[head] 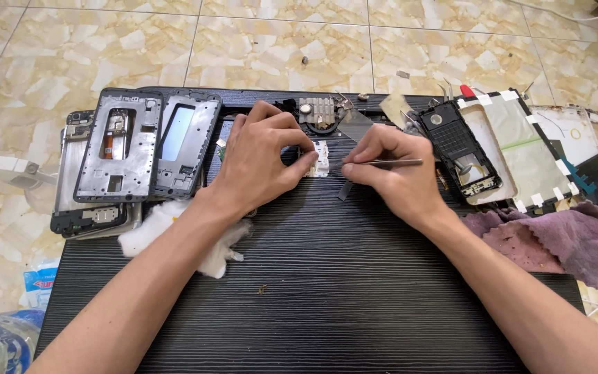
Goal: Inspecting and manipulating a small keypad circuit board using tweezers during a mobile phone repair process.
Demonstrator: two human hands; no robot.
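My left hand [261,156] pinches small white part [318,158] at bench [327,277] centre, fingers closed on it. Right hand [389,170] grips tweezers [382,163], tips at part. I judge: brace wrists, keep part flat, probe lightly. I count two grey phone frames [143,142] left, one black phone body [461,149] right, one purple cloth [555,239].
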